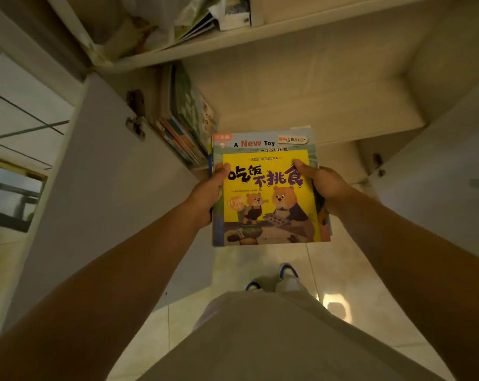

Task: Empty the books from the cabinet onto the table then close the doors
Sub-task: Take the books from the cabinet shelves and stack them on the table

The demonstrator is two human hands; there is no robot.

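Observation:
I hold a stack of children's books (268, 204) flat in front of the open cabinet; the top one is yellow with two bears, and a blue "A New Toy" book lies under it. My left hand (208, 196) grips the stack's left edge, thumb on the cover. My right hand (325, 185) grips its right edge. More books (187, 125) lean upright against the left wall of the lower cabinet shelf (329, 111). On the upper shelf (232, 37) are further books and a plastic bag.
The left cabinet door (103, 188) stands open beside my left arm, and the right door (439, 166) is open on the other side. Pale floor tiles (356, 284) and my shoes lie below. A glass-fronted unit (15, 166) stands at far left.

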